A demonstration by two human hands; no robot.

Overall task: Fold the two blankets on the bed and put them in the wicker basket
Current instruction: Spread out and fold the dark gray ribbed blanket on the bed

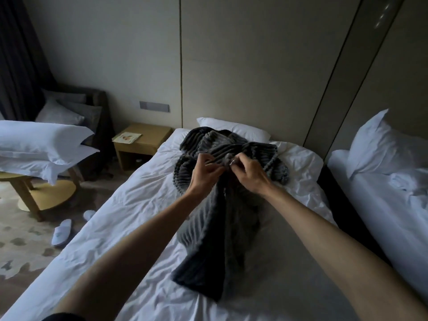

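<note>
A dark grey ribbed blanket [215, 230] hangs bunched over the white bed [129, 205], its lower end trailing on the sheet toward me. More ribbed grey fabric [208, 140] lies crumpled near the pillow; whether it is a second blanket I cannot tell. My left hand [203, 173] and my right hand [250, 173] are raised close together above the middle of the bed, each pinching the blanket's upper edge between fingers and thumb. No wicker basket is in view.
A white pillow [234, 128] lies at the headboard. A second bed [382, 195] stands right, across a narrow gap. At left are a wooden nightstand [143, 144], a round table [34, 193] stacked with pillows, an armchair [88, 107], and white slippers [61, 231] on the carpet.
</note>
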